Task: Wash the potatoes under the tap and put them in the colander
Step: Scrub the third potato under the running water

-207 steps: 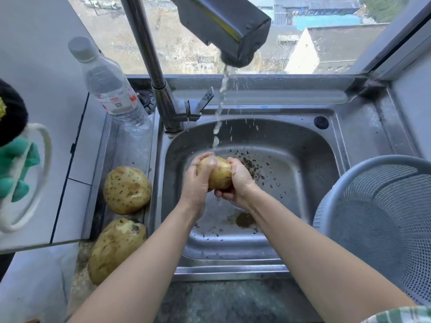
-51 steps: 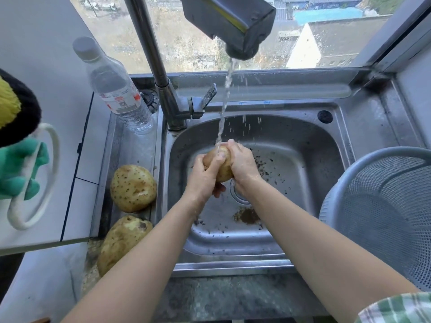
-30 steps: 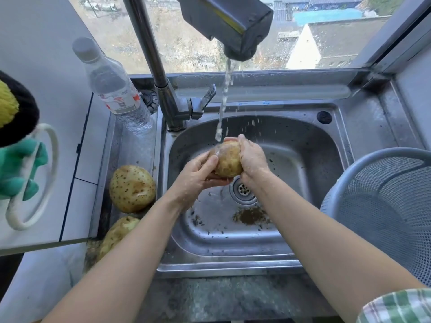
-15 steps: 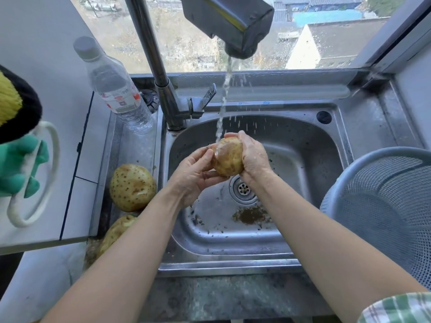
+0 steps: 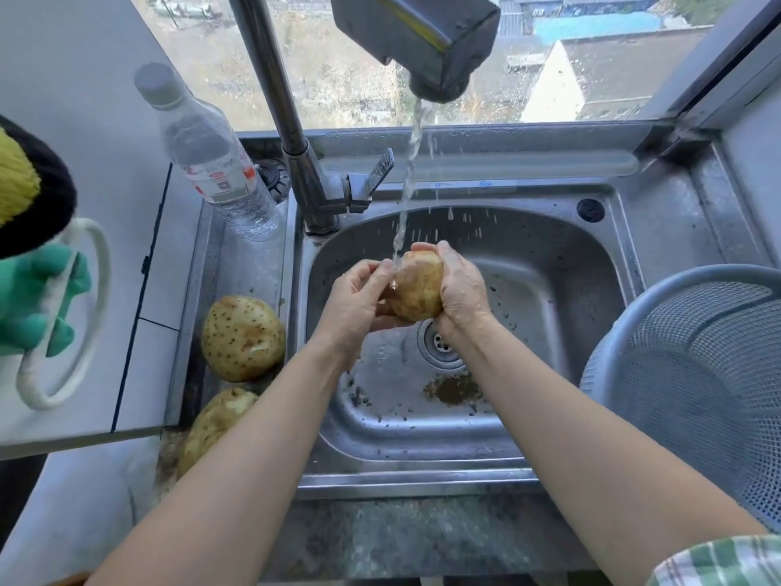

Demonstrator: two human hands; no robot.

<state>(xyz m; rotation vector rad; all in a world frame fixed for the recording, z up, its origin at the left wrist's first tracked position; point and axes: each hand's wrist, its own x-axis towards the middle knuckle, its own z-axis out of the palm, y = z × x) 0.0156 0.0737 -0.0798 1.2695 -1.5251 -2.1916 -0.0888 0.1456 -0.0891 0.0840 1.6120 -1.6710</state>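
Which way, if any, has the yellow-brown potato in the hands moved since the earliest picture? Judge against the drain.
Yes. The yellow-brown potato moved up-frame, toward the tap, uncovering the round steel drain.

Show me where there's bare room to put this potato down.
Bare: inside the colander, as far as visible, and the right ledge between basin and colander. Crowded: the left ledge, taken by the bottle and two potatoes.

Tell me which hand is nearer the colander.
Right. The right hand grips the potato on the side facing the colander; the left hand holds the potato's other side, farther from the colander.
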